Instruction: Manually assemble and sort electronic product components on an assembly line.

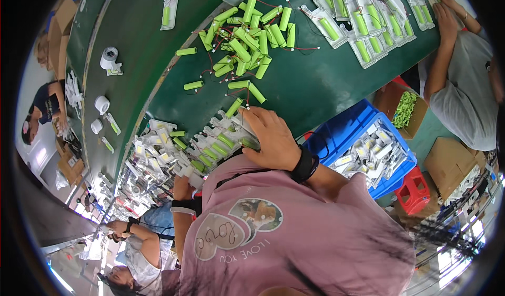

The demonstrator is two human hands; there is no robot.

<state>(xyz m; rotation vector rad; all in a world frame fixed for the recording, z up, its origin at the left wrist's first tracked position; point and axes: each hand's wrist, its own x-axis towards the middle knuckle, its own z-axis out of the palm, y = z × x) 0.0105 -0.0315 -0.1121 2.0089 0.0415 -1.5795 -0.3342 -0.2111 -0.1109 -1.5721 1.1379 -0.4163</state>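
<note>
My right hand (273,141), with a black band at the wrist, is at the right end of a row of white plastic housings (215,125). Its thumb and fingers are spread around the end housing, the fingertips close to a green battery cell (234,107) with thin wires. Several housings in the row hold green cells (225,140). My left hand (182,188) is by the row's left end, its fingers mostly hidden behind my shirt and the housings. A pile of wired green cells (244,42) lies farther out on the green table (310,77).
More housings with cells (363,27) lie at far right, near a co-worker's hands (447,12). A blue crate (342,125) of white parts stands right, by a red stool (413,191). White assemblies (150,154) crowd the left; a conveyor (131,48) runs beyond a metal rail.
</note>
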